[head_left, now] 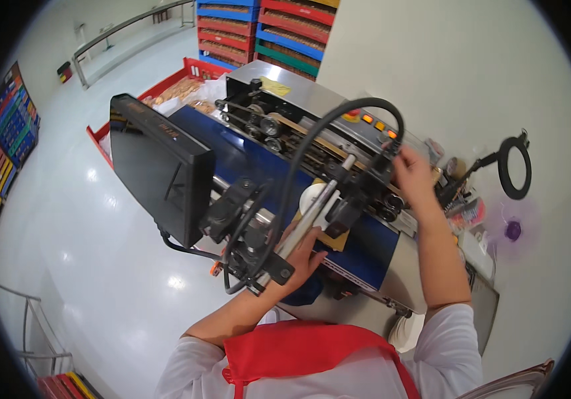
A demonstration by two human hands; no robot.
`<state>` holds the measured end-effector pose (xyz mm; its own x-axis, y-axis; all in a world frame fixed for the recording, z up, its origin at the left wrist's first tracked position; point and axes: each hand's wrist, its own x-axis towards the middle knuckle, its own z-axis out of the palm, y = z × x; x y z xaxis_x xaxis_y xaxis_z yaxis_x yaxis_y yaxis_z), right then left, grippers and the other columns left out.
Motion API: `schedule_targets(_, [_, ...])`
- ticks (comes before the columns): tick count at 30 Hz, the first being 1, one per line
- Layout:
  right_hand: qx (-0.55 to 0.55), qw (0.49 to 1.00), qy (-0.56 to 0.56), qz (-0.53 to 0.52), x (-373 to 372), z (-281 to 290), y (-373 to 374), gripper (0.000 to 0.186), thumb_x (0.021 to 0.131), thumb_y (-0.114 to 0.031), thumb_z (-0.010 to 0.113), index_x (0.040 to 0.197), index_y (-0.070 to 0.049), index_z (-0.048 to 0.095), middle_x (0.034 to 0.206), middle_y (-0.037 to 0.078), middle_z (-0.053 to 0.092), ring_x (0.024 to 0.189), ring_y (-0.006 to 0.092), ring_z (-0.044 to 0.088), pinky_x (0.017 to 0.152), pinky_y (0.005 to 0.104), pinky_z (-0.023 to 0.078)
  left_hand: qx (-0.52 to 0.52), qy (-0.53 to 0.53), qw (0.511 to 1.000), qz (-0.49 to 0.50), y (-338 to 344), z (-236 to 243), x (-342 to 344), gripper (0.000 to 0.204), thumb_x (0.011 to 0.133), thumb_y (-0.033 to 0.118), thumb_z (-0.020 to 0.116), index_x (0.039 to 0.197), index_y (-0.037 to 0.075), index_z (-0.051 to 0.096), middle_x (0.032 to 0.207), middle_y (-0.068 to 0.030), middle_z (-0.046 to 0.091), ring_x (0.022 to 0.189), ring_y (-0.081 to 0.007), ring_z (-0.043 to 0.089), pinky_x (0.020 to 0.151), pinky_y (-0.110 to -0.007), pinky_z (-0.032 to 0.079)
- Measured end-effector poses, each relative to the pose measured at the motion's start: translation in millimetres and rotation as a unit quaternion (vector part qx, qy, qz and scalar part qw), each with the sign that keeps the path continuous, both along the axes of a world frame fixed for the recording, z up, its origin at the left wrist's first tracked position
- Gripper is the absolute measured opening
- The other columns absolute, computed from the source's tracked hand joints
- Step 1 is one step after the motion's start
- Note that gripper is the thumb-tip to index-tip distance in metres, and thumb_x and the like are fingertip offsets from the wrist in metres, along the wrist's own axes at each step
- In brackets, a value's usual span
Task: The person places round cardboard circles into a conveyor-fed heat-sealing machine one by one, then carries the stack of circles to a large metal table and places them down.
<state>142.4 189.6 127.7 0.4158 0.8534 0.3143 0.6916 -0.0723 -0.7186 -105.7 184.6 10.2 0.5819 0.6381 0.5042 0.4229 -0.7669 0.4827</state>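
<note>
Left hand (pixel 302 266): just below centre, passed partly behind the slanted metal rod (pixel 312 218); fingers extended, tips set by the tan flat piece (pixel 336 242). Whether anything is gripped there can't be told. Right hand (pixel 414 176): right of centre, fingers curled in at the black head unit (pixel 372 178), near the cable end; fingertips partly hidden, so grasp can't be told.

Tan flat piece is located on the blue belt (pixel 375 251), right of the rod, partly covered by the head unit. Black cable (pixel 292 179) is looped from the head unit over to the rod's lower end. Monitor (pixel 160 174) is mounted left of centre. Orange buttons (pixel 380 126) are lit, upper right of centre. Red crate (pixel 200 67) is filled with bagged goods, upper left; stacked trays (pixel 295 30) are seen at top. Purple fan (pixel 513 231) is placed at right.
</note>
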Motion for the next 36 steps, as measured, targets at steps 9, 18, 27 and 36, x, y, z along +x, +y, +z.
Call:
schedule_targets(9, [-0.346,0.827,-0.124,0.426,-33.4,43.6,132.8,0.041,0.088,-0.015,0.053,0.125,-0.001,0.047,0.112,0.011,0.058,0.102,0.0159,0.054,0.088,0.0269,0.043,-0.037,-0.038,0.998,0.039,7.3,-41.6,1.8,0.059,0.076,0.039,0.064,0.124,0.008,0.050,0.124,-0.0138,0.047,0.125,-0.0346,0.031,0.105,-0.045,0.026])
schedule_targets(18, [-0.484,0.686,-0.295,0.455,-60.9,-17.2,162.6,0.050,0.082,-0.018,0.058,0.130,-0.011,0.044,0.119,0.012,0.055,0.107,0.0262,0.053,0.093,0.0346,0.039,-0.010,0.015,1.000,-0.006,12.6,-47.2,-28.1,0.054,0.075,0.033,0.066,0.121,0.007,0.052,0.129,-0.0172,0.041,0.122,-0.0376,0.034,0.102,-0.047,0.029])
schedule_targets(27, [-0.315,0.798,-0.042,0.513,-53.6,27.6,171.1,0.043,0.071,-0.011,0.064,0.112,-0.003,0.051,0.102,0.008,0.056,0.096,0.0175,0.052,0.089,0.0301,0.040,-0.049,-0.087,0.993,0.060,6.4,-57.8,-17.5,0.059,0.071,0.026,0.071,0.122,0.006,0.049,0.132,-0.0220,0.036,0.119,-0.0432,0.037,0.098,-0.052,0.033])
schedule_targets(36, [0.072,0.978,-0.051,0.190,64.4,166.7,19.8,0.039,0.076,-0.014,0.063,0.112,-0.001,0.053,0.091,0.003,0.060,0.079,0.0107,0.055,0.070,0.0249,0.044,0.158,-0.274,0.910,-0.268,-24.7,-6.9,6.7,0.067,0.065,0.005,0.070,0.124,0.017,0.040,0.131,-0.0207,0.033,0.109,-0.0399,0.049,0.091,-0.047,0.042])
